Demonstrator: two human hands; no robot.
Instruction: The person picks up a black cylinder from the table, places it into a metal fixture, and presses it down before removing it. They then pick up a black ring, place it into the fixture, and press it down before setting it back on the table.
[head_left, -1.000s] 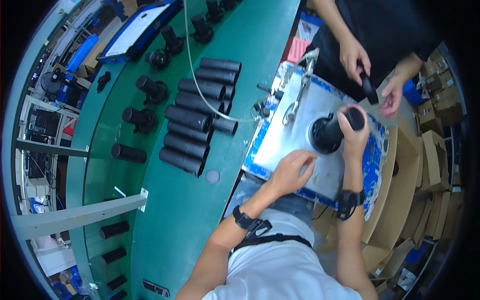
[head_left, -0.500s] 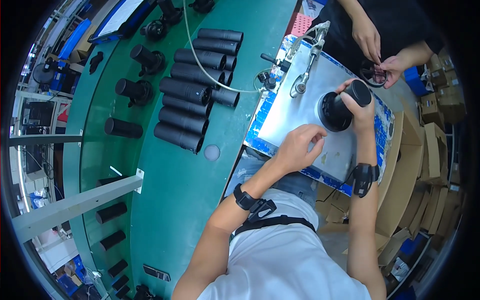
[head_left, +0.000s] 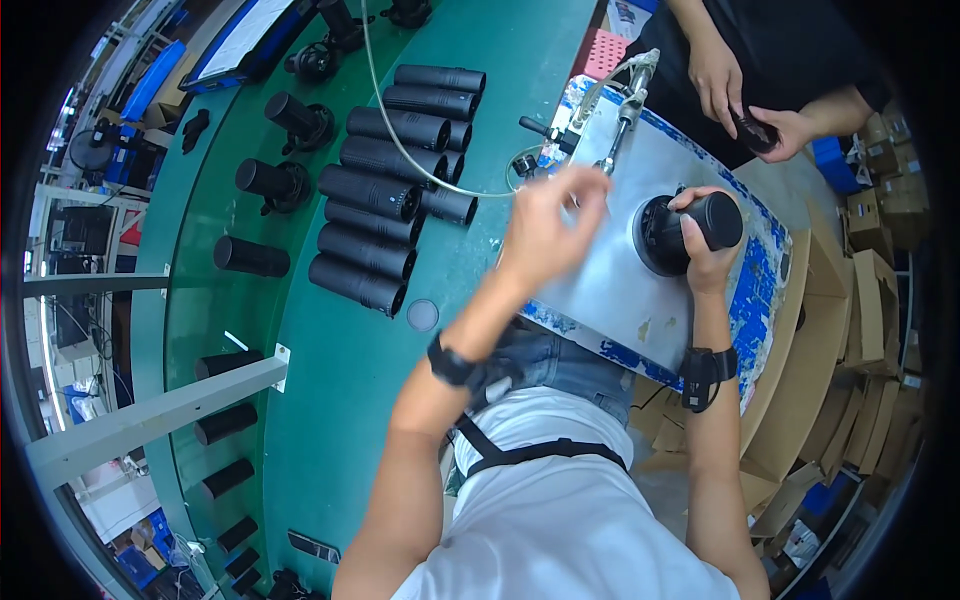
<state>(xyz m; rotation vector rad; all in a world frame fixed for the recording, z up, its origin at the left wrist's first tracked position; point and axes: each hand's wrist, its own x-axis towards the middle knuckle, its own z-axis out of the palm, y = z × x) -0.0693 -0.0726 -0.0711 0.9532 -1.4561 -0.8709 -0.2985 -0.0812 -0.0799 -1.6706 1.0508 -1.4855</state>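
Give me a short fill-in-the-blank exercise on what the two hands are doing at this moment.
1. The right hand grips a black ____ part on the metal plate.
2. The left hand is raised above the plate's ____ edge and holds nothing that can be seen.
3. The black tubes lie in rows on the ____ table.
4. Each of the person's wrists wears a black ____.

Missing words: cylindrical; left; green; band

A black cylindrical tube (head_left: 712, 220) with a wide round flanged base (head_left: 655, 235) lies tilted on its side on the grey metal plate (head_left: 610, 290), near the plate's right edge. The right hand (head_left: 705, 262) grips the tube's narrow end; the flange faces left.
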